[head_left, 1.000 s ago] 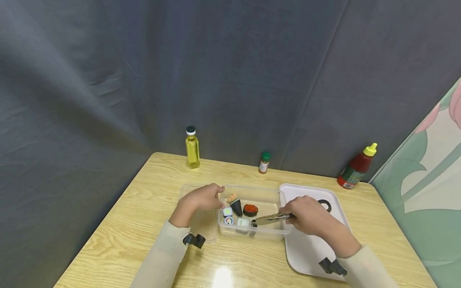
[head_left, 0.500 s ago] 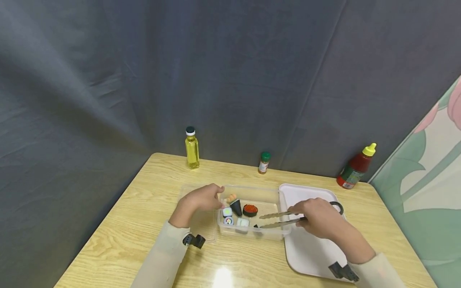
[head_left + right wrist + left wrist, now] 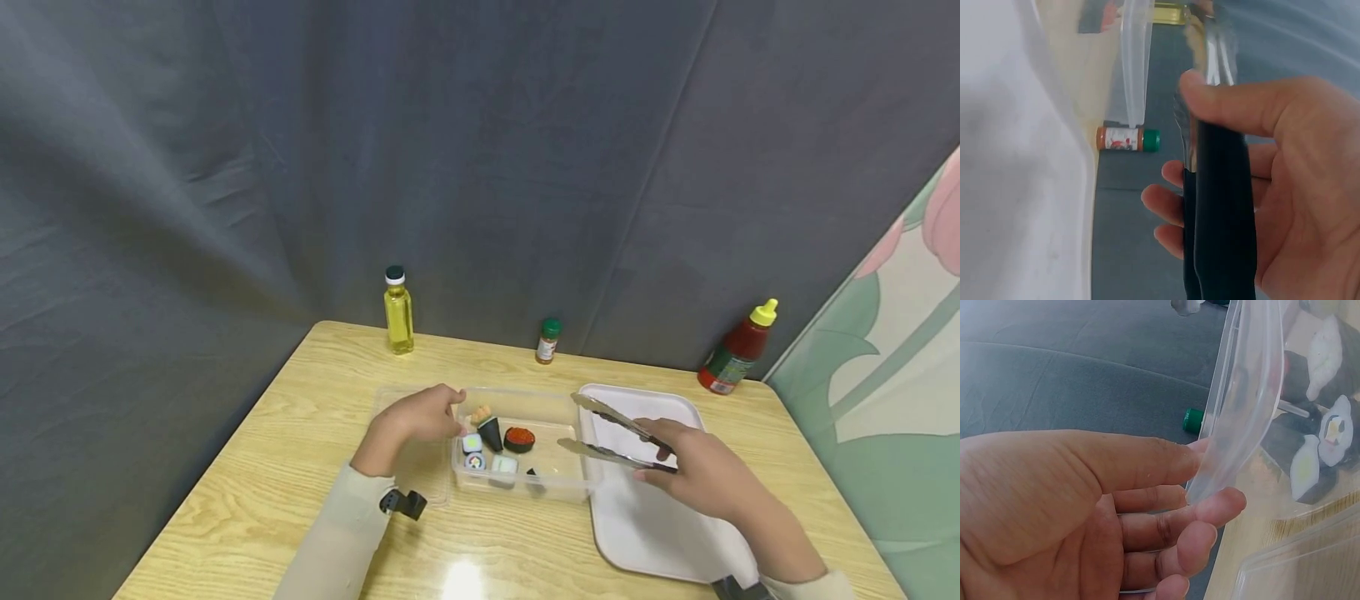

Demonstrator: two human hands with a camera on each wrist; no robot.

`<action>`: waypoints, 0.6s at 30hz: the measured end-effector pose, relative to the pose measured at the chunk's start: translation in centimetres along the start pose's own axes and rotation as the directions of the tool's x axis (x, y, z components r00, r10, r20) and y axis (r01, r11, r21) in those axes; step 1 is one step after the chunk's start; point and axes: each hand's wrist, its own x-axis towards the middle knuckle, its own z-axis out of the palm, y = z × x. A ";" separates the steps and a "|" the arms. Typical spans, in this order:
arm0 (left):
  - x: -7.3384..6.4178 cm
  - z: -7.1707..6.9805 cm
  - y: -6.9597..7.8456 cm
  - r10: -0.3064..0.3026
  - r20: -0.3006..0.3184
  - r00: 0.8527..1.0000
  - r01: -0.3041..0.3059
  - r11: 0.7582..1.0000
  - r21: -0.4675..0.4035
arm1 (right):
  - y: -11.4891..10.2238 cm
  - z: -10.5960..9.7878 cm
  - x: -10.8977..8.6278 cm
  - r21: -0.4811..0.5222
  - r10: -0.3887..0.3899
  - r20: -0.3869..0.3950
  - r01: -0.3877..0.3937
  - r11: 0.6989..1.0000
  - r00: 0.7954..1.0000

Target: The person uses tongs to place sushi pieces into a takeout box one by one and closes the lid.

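Observation:
My left hand [image 3: 418, 417] grips the left rim of a clear plastic container [image 3: 555, 492], thumb and fingers on either side of its wall in the left wrist view. Inside lie a gunkan [image 3: 519, 437] topped with red roe, a dark cone-shaped hand roll [image 3: 491, 435], several sushi roll pieces such as a flower-patterned one [image 3: 474, 461], and a whitish piece [image 3: 504, 467]. A small dark piece [image 3: 532, 473] is near the front wall. My right hand [image 3: 701, 471] holds black-handled metal tongs [image 3: 611, 414], spread apart with nothing between their tips, above the container's right end.
A white tray [image 3: 637, 525] is under the right hand, beside the container. A clear lid [image 3: 429, 482] lies left of the container. Along the back stand an oil bottle [image 3: 399, 318], a green-capped spice jar [image 3: 547, 342] and a red sauce bottle [image 3: 738, 350].
The tongs have come away from the small dark piece by the front wall, spread wider and moved right and up with my right hand. My left hand stays on the rim.

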 end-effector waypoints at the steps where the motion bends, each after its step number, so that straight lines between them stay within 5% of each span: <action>1: 0.0 0.0 0.0 -0.002 -0.001 1.000 0.002 1.000 0.002 | 0.2 0.0 -0.2 0.014 0.008 -0.002 -0.008 1.000 1.000; 7: 0.0 0.0 -0.1 -0.008 -0.017 1.000 0.008 1.000 -0.005 | 1.2 0.1 -1.2 0.034 0.029 -0.038 -0.028 0.999 0.999; 11: 0.0 0.2 -0.5 0.001 0.003 1.000 -0.001 0.998 -0.058 | 2.1 0.3 -1.9 0.045 0.108 -0.037 -0.107 0.993 0.993; 18: -0.2 0.2 -0.3 0.033 0.009 0.999 -0.032 0.995 -0.091 | 4.7 0.2 -3.2 0.101 0.326 -0.005 -0.324 0.941 0.945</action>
